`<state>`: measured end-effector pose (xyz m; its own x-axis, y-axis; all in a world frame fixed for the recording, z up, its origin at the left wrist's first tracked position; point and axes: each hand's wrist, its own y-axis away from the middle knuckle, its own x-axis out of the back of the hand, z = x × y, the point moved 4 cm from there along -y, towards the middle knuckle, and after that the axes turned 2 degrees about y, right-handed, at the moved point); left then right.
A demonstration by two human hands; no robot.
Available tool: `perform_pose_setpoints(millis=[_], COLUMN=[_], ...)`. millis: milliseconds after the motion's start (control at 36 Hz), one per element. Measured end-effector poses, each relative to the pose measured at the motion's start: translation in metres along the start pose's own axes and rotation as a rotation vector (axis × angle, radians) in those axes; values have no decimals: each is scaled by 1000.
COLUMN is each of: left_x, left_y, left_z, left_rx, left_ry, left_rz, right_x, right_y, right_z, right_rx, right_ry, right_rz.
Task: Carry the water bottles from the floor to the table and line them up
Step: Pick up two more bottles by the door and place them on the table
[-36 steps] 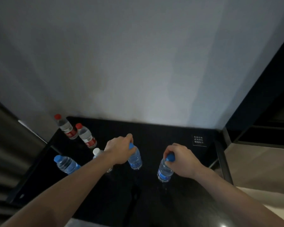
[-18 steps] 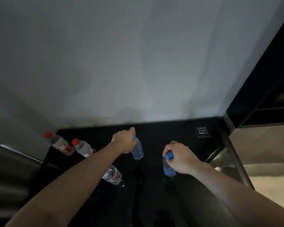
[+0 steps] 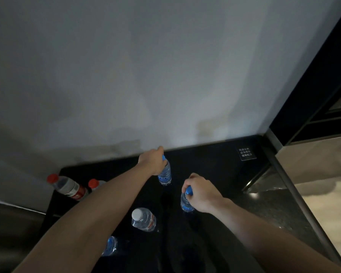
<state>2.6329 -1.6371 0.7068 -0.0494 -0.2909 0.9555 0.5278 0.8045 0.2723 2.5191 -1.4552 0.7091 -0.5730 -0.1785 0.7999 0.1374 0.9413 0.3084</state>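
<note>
- Far bottle (image 3: pixel 165 175): clear plastic, blue cap and blue label, upright on the black table (image 3: pixel 215 174) close to the wall (image 3: pixel 165 75).
- Near bottle (image 3: pixel 186 202): same type, blue cap, upright on the table, nearer the camera and right of the far bottle, apart from it.
- White-capped bottle (image 3: pixel 144 219): clear, stands free on the table, left of the near bottle.
- Two red-capped bottles (image 3: pixel 68 187) stand at the table's far left edge; a further blue-labelled bottle (image 3: pixel 109 246) is partly hidden by the left forearm.
- Left hand (image 3: pixel 152 160): arm extended forward, fingers closed around the far bottle's cap and neck.
- Right hand (image 3: pixel 202 194): palm down, fingers closed around the near bottle's cap and neck.
</note>
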Motion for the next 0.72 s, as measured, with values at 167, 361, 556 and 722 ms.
perform_pose_setpoints(millis=[167, 361, 556, 722], left_x=[-4, 13, 47, 49], left_y=[6, 33, 116, 196], left_z=[-8, -15, 4, 40], left_rx=[-38, -36, -148, -280], left_ry=[-26, -3, 192, 368], left_rz=[-13, 33, 126, 211], right_x=[-18, -18, 9, 39], right_y=[1, 12, 52, 122], right_z=[-7, -7, -6, 15], right_rx=[-36, -73, -69, -66], right_ry=[-41, -46, -98, -97], right_rz=[-23, -10, 41, 142])
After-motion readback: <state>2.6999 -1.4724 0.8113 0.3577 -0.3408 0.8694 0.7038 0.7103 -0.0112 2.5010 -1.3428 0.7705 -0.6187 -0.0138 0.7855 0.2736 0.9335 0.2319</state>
